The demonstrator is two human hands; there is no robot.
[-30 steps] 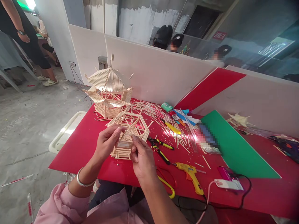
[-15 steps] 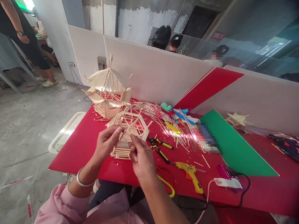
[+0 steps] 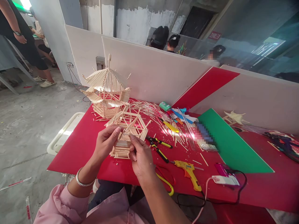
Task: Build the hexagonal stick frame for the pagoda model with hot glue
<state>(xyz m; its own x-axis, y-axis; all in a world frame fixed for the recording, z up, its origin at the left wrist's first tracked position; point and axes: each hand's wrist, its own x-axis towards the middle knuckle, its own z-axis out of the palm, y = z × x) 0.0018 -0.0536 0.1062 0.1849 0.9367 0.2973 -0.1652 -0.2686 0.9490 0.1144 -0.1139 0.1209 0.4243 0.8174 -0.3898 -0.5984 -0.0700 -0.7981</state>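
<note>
Head view: we note the left hand (image 3: 107, 139), thumb and fingers pinched on a short, pale wooden stick (image 3: 123, 132). The right hand (image 3: 142, 155) has thumb and forefinger pressed together; any piece between them is too small for us to identify. Just beyond, on the red table (image 3: 74, 155), stands an open-topped hexagonal frame of pale wooden sticks (image 3: 120, 151), crossed sticks inside, partly hidden by both hands. Farther right, we cannot read the green-and-white packet (image 3: 164, 106)'s contents.

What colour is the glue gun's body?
The glue gun's body is yellow, clearest in the head view.
</note>
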